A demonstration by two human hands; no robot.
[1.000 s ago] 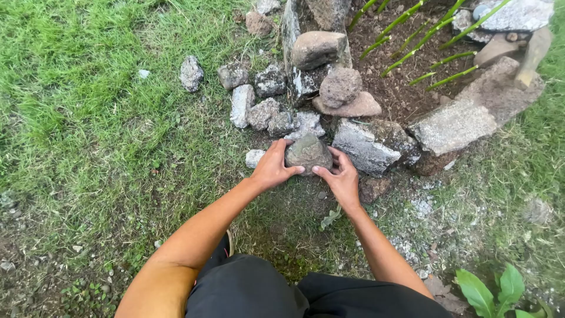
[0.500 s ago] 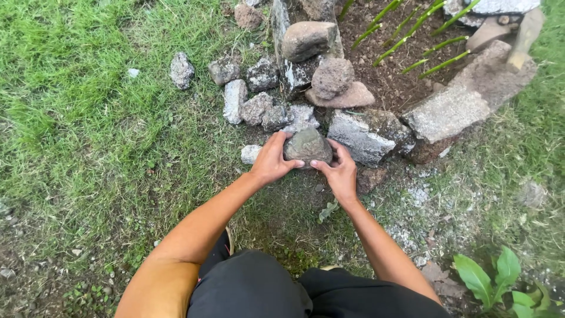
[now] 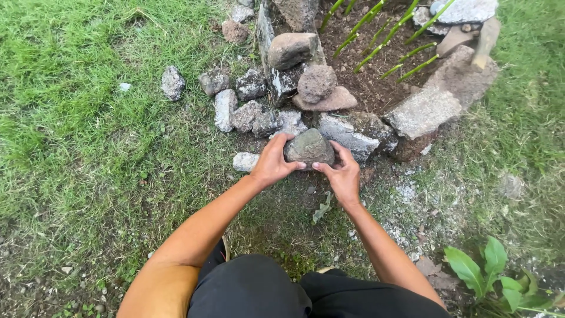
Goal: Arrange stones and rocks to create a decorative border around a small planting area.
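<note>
- Two hands, the left hand [image 3: 272,162] and the right hand [image 3: 341,174], are closed round a grey-green stone [image 3: 308,147], fingers curled on either side, at the near edge of the stone border [image 3: 353,131].
- Many stones already ring the soil bed [image 3: 376,82].
- The gripped stone does not look settled yet; loose stones [image 3: 172,82] lie on the grass [image 3: 88,147].

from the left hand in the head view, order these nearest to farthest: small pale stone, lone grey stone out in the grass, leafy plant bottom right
1. Small pale stone, just left of the left hand.
2. Lone grey stone, up and left in the grass.
3. Leafy plant, far lower right, past the right arm.
</note>
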